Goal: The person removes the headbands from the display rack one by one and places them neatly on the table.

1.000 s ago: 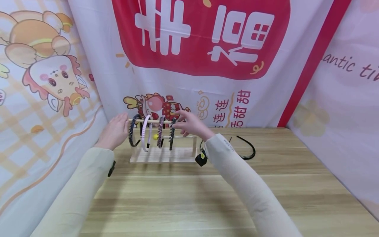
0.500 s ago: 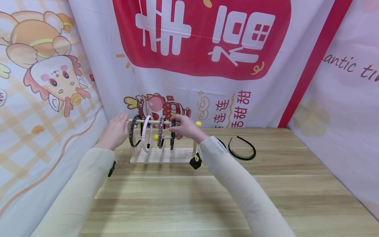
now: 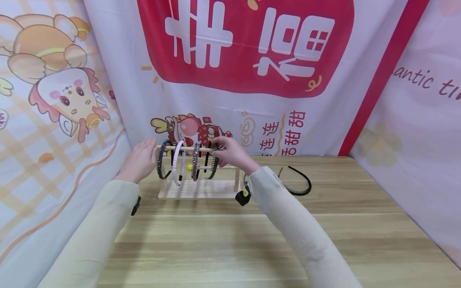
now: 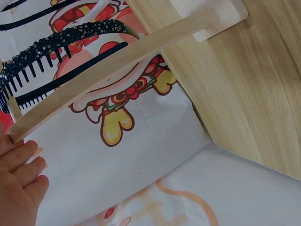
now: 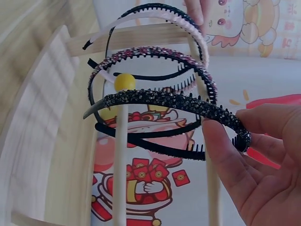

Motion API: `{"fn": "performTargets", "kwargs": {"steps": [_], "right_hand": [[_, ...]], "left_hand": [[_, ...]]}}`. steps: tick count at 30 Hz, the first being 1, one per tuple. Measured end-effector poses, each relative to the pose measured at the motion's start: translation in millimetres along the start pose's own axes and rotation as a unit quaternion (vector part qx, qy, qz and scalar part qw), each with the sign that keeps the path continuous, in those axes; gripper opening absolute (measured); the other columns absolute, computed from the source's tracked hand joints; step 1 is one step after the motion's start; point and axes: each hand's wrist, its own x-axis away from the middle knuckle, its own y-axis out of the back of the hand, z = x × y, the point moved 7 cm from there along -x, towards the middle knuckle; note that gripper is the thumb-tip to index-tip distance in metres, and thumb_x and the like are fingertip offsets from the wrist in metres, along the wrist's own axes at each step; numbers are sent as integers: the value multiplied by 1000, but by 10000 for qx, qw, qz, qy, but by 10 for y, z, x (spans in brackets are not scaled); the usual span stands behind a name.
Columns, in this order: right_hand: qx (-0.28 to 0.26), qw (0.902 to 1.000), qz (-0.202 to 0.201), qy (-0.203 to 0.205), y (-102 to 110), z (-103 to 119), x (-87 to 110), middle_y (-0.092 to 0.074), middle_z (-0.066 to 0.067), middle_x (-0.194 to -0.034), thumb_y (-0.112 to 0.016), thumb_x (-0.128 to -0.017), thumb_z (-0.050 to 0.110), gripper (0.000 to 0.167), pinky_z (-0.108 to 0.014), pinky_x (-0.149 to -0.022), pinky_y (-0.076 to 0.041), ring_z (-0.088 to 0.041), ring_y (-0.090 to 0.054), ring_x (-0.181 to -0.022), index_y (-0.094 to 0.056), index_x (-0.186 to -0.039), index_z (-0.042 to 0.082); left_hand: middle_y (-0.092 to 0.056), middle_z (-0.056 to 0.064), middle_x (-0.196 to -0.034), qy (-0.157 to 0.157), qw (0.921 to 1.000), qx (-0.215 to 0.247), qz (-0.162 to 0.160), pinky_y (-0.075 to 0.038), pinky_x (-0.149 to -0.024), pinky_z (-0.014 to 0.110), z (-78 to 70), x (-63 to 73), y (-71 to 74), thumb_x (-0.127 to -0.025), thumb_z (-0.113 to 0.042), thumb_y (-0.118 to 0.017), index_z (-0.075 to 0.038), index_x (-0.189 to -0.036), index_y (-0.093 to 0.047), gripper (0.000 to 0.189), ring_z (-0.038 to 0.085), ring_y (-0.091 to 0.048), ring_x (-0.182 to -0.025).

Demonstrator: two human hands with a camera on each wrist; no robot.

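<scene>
In the head view, my left hand (image 3: 138, 160) rests at the left end of a wooden headband rack (image 3: 201, 190). The left wrist view shows its fingers touching the top of the rack's upright (image 4: 89, 84), thumb hidden. My right hand (image 3: 232, 153) pinches a black beaded headband (image 5: 155, 98) between thumb and fingers. That headband hangs around the upper rod, tilted, toward the right. Left of it on the same rod hang a pink-and-dark beaded headband (image 5: 146, 52), a pale pink headband (image 3: 175, 164) and a dark beaded headband (image 4: 61, 42).
A lower rod (image 5: 121, 165) ends in a yellow ball (image 5: 125, 82). On the table (image 3: 201, 240), a black toothed headband (image 3: 307, 182) lies right of the rack. A black object with a yellow mark (image 3: 243, 197) is beside my right sleeve. Printed cloth walls stand behind and on both sides.
My right hand moved slightly left, then back right, with the black beaded headband. The headband now tilts, its lower end swung outward. My left hand stays at the rack's end.
</scene>
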Motion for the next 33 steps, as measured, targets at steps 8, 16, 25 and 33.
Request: {"fn": "performTargets", "kwargs": {"steps": [8, 16, 25, 33], "right_hand": [[164, 9996, -154, 163, 179, 96, 76, -39, -13, -138, -61, -89, 11, 42, -31, -55, -56, -24, -61, -60, -49, -130, 10], [293, 9982, -386, 341, 354, 202, 188, -42, -11, -136, -60, -88, 8, 42, -30, -57, -56, -25, -61, -62, -50, -129, 11], [270, 9969, -545, 498, 589, 271, 326, -44, -10, -133, -60, -88, 7, 42, -37, -61, -57, -26, -61, -63, -50, -129, 7], [320, 9950, -779, 542, 799, 255, 421, -48, -10, -126, -60, -88, 7, 43, -32, -58, -57, -26, -61, -63, -50, -130, 8]], "left_hand": [[-21, 33, -142, -3, 10000, 35, 11, -8, -110, 49, -6, -5, 6, -101, -19, -22, 14, -138, -20, 50, 45, -17, -132], [-20, 33, -142, 3, 10000, 49, 46, -7, -110, 49, -2, -7, -3, -101, -20, -22, 14, -138, -20, 50, 45, -16, -132], [-20, 33, -142, 0, 10000, 60, 30, -8, -110, 49, -4, -2, -1, -101, -19, -23, 14, -138, -20, 50, 45, -17, -132], [-21, 33, -142, -6, 10000, 36, 50, -7, -110, 49, 10, -5, -15, -101, -19, -23, 14, -138, -20, 50, 45, -17, -131]]}}
